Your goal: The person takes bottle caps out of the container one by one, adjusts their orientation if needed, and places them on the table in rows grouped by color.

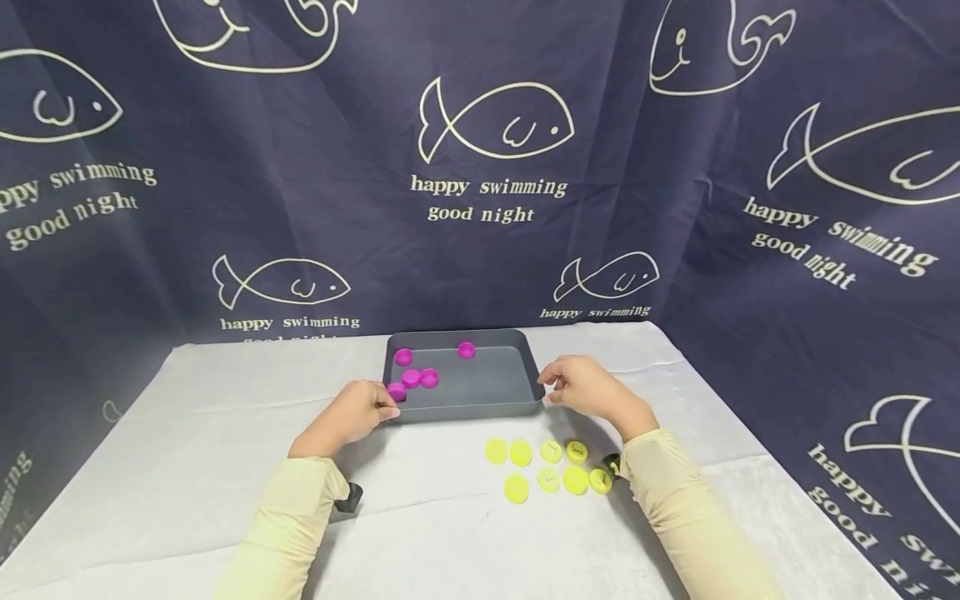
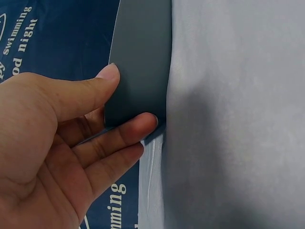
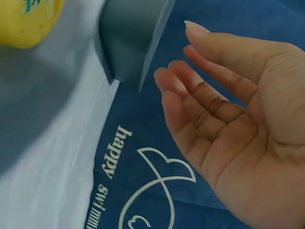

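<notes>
A shallow dark grey tray [image 1: 491,379] lies towards the back of the table, with several round magenta caps [image 1: 429,378] inside, mostly on its left side. My left hand [image 1: 356,411] holds the tray's front left corner; in the left wrist view the thumb [image 2: 108,76] is at the rim and the fingers [image 2: 138,129] are around the corner. Beside the front right corner is my right hand [image 1: 588,388], its fingers [image 3: 200,95] loosely bent. A gap shows between them and the tray [image 3: 128,43] in the right wrist view.
Several yellow caps [image 1: 521,453] lie in two rough rows on the white tablecloth [image 1: 435,508], in front of the tray and near the right forearm. A dark blue curtain [image 1: 480,275] with fish drawings stands behind the table and along its sides.
</notes>
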Demonstrator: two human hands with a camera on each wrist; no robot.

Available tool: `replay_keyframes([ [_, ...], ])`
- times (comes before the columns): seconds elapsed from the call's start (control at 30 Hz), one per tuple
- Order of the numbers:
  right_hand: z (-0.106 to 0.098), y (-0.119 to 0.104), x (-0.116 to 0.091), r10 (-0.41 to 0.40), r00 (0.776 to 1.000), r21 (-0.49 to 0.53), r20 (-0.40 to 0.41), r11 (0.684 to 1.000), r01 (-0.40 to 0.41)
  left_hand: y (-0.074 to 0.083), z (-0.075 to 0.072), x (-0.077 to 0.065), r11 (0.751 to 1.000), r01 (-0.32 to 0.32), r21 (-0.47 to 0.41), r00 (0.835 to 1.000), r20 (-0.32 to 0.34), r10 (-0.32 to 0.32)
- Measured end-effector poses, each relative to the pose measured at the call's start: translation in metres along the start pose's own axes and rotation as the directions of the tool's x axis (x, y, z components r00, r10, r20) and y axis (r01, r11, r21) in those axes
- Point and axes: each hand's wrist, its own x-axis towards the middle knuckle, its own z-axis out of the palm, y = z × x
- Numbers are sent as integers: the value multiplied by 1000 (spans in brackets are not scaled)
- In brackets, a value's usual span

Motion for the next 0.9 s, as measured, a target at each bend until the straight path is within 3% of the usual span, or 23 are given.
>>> replay_keyframes([
  [0.4, 22, 8, 3, -4, 999, 50, 33, 999, 2, 1, 1, 1, 1000, 19, -1, 1000, 6, -19],
  [0.6, 23, 7, 4, -5, 1000, 44, 15, 999, 4, 0, -1, 3, 1000, -8, 12, 1000, 10, 7],
  [0.9, 23, 9, 2, -68, 998, 40, 8, 997, 67, 1, 2, 2, 1000, -9, -2, 1000, 20, 9],
])
